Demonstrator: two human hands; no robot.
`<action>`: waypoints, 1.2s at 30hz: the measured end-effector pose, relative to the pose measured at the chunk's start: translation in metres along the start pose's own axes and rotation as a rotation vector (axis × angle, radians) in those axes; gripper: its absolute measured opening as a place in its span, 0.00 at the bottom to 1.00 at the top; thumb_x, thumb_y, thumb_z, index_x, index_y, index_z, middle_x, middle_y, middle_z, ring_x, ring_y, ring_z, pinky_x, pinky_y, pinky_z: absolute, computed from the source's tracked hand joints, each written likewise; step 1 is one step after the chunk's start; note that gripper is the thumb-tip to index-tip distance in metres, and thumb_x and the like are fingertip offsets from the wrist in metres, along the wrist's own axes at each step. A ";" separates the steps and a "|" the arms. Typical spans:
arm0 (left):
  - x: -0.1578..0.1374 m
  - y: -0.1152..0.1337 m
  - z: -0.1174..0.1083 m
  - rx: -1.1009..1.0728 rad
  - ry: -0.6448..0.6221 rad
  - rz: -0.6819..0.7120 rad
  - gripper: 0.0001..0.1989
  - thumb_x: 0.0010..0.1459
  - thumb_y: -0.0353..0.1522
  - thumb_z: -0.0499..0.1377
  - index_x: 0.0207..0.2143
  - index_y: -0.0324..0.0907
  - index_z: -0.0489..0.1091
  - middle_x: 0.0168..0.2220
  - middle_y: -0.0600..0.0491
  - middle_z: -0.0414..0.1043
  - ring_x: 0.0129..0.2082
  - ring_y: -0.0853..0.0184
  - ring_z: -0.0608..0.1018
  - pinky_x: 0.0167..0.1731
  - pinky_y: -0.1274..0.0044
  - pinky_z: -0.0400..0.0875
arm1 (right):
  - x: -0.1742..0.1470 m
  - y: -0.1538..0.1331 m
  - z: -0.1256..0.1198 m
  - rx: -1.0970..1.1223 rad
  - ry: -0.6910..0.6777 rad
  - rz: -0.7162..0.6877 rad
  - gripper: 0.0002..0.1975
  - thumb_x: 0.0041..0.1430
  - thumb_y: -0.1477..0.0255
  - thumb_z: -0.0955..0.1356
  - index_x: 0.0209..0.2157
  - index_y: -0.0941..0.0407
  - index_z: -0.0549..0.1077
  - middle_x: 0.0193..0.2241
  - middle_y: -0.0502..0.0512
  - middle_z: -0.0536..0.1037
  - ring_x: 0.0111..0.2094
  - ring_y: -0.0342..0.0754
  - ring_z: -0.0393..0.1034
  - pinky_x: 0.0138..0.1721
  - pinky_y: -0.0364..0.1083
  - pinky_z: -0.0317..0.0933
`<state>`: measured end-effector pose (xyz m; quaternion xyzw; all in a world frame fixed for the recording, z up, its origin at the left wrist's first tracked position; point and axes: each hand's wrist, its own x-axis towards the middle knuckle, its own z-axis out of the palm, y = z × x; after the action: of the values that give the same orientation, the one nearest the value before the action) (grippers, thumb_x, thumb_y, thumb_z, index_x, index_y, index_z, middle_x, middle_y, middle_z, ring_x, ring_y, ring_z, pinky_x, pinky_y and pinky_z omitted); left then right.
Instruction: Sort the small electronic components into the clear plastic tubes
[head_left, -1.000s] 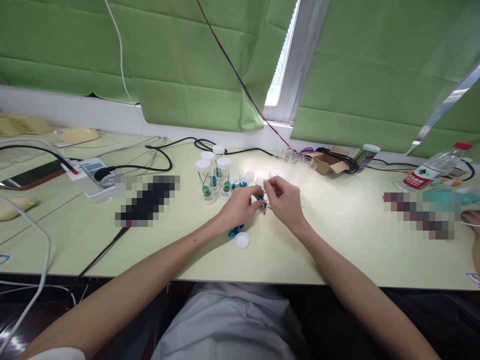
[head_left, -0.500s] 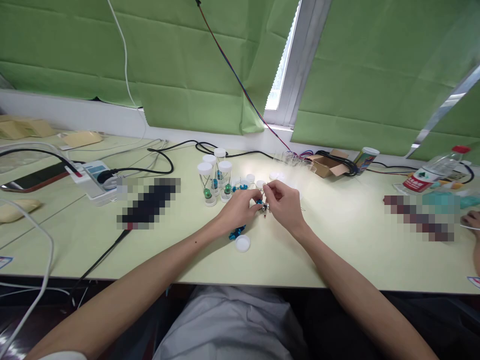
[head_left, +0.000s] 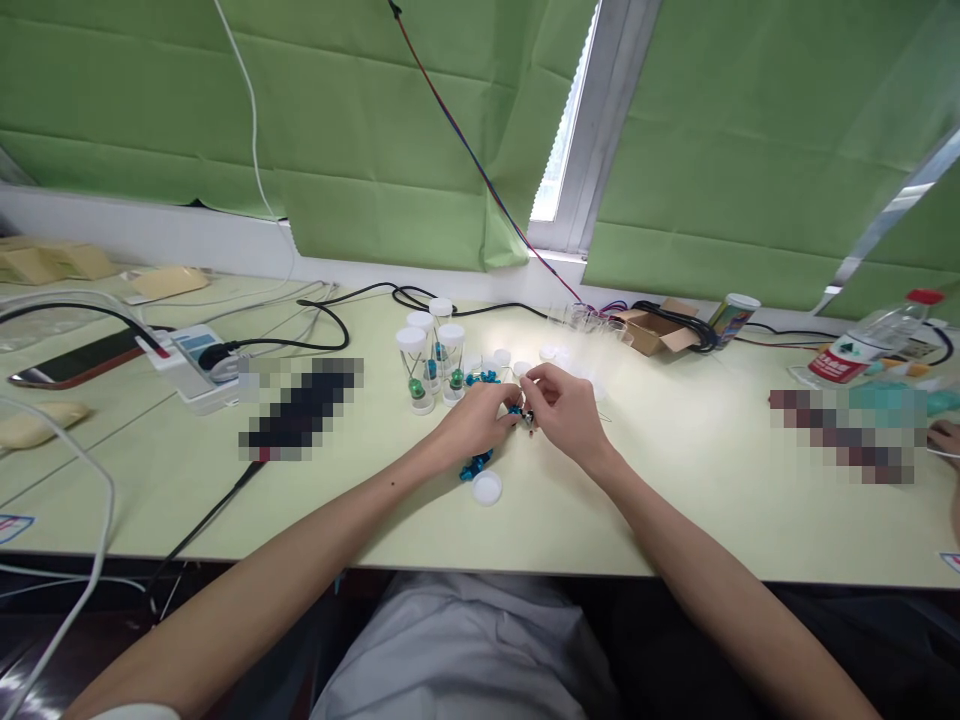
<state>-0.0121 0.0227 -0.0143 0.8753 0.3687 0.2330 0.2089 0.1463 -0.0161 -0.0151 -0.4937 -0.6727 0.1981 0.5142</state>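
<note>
My left hand (head_left: 477,420) is closed, its thumb and fingers pinching a small shiny blue part (head_left: 514,410) with thin metal pieces on it. Close against it, my right hand (head_left: 570,412) pinches at the same spot; what its fingertips grip is too small to make out. Below my left wrist lie more blue metallic parts (head_left: 477,465) and a round white lid (head_left: 487,488). Another blue part (head_left: 483,377) rests just beyond my left hand. Several clear tubes with white caps (head_left: 415,370) stand upright behind, holding green or blue pieces and thin rods.
At the left are a white power strip (head_left: 196,370) with plugs and a phone (head_left: 79,355). Clear cups (head_left: 581,318), an open cardboard box (head_left: 654,332) and a can (head_left: 733,318) stand at the back. A water bottle (head_left: 862,345) and another person's hand (head_left: 946,437) are at the right.
My right fingertips have come slightly down and left, nearer the blue part. My left hand stays almost in place, still pinching. The whole view has shifted slightly.
</note>
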 end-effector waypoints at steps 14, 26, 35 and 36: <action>0.001 -0.009 0.001 0.031 0.048 -0.030 0.08 0.57 0.31 0.56 0.38 0.43 0.74 0.41 0.49 0.77 0.35 0.60 0.76 0.39 0.69 0.67 | 0.006 0.012 -0.006 -0.300 0.031 -0.027 0.12 0.66 0.64 0.63 0.30 0.54 0.71 0.21 0.50 0.74 0.20 0.44 0.65 0.27 0.43 0.58; 0.004 -0.007 -0.005 0.021 0.087 -0.071 0.08 0.58 0.35 0.58 0.38 0.43 0.74 0.40 0.50 0.77 0.34 0.62 0.76 0.37 0.71 0.67 | 0.005 0.014 -0.006 -0.461 -0.136 0.042 0.07 0.62 0.71 0.64 0.31 0.54 0.72 0.21 0.49 0.75 0.22 0.45 0.65 0.26 0.42 0.53; 0.003 -0.007 -0.003 -0.015 0.094 -0.009 0.08 0.60 0.31 0.54 0.32 0.43 0.73 0.35 0.52 0.78 0.35 0.61 0.76 0.35 0.71 0.66 | 0.005 0.016 -0.005 -0.479 -0.197 0.044 0.07 0.62 0.72 0.65 0.31 0.54 0.73 0.22 0.51 0.77 0.24 0.46 0.67 0.28 0.43 0.55; 0.003 -0.007 -0.003 -0.016 0.102 -0.008 0.08 0.60 0.31 0.54 0.31 0.43 0.73 0.34 0.51 0.78 0.35 0.61 0.76 0.35 0.71 0.66 | 0.005 0.016 -0.005 -0.484 -0.193 0.041 0.07 0.63 0.73 0.65 0.31 0.54 0.73 0.22 0.51 0.76 0.24 0.46 0.67 0.28 0.43 0.55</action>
<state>-0.0158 0.0305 -0.0151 0.8592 0.3803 0.2794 0.1979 0.1587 -0.0061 -0.0233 -0.5946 -0.7364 0.0879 0.3104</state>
